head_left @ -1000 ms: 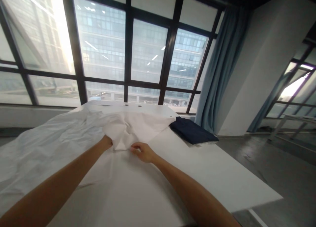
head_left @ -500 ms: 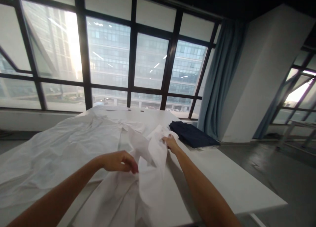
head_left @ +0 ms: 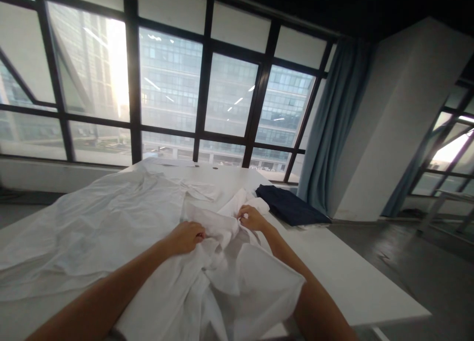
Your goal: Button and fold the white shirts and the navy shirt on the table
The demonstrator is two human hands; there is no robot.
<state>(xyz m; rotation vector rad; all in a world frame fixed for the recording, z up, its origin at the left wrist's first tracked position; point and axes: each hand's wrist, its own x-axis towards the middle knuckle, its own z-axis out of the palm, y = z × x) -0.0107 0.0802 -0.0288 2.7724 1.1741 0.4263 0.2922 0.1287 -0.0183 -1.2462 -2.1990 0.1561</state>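
Note:
A rumpled white garment, seemingly a shirt [head_left: 259, 277], lies in folds across the near part of the white table [head_left: 355, 272]. My left hand [head_left: 188, 236] is closed on its cloth left of centre, with the fingertips partly hidden. Farther right, my right hand [head_left: 252, 217] pinches another bit of the same cloth. The fabric bunches up between the two hands, and a loose flap falls over my right forearm. Left of my hands, more white cloth [head_left: 92, 222] is spread out in wrinkles.
Folded dark navy cloth [head_left: 292, 205] lies at the table's right edge, with something pale under it. Behind the table stand large windows [head_left: 229, 94], a blue curtain [head_left: 329, 123] and a slanting white pillar [head_left: 385, 118]. Grey floor [head_left: 392, 252] extends to the right.
My left hand has moved up and closed on the shirt's cloth. My right hand has shifted slightly left, still gripping. A flap of fabric has swung over toward the right forearm.

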